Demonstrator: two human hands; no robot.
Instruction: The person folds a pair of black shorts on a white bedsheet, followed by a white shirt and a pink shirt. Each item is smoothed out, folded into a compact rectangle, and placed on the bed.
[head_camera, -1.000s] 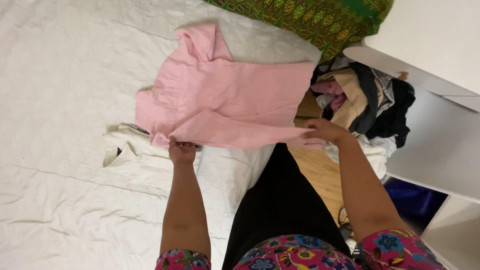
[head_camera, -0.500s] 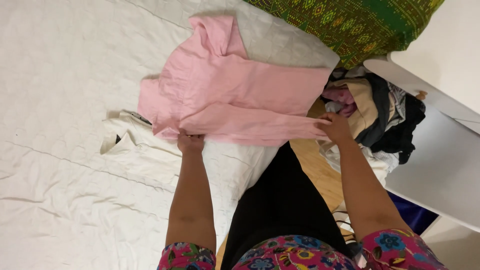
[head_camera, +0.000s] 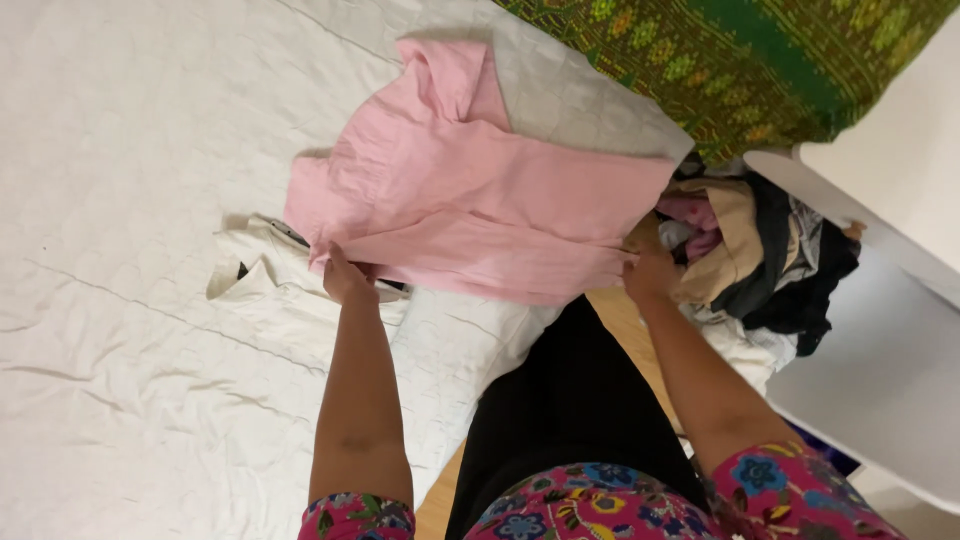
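Pink shirt (head_camera: 480, 205) lies spread over the white bed (head_camera: 130, 150), collar at the far end, near hem towards the person. Left hand (head_camera: 345, 275) pinches the hem's left corner; right hand (head_camera: 650, 272) grips the right corner, both closed on the cloth. Cream garment (head_camera: 255, 285) lies partly beneath the shirt, left side. Heap of mixed clothes (head_camera: 760, 255) sits just right of the right hand. Green patterned cloth (head_camera: 720, 60) at far right.

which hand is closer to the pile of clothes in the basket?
Right. The right hand grips the pink shirt right beside the clothes pile; the left hand holds the shirt's other end, over the white bed sheet.
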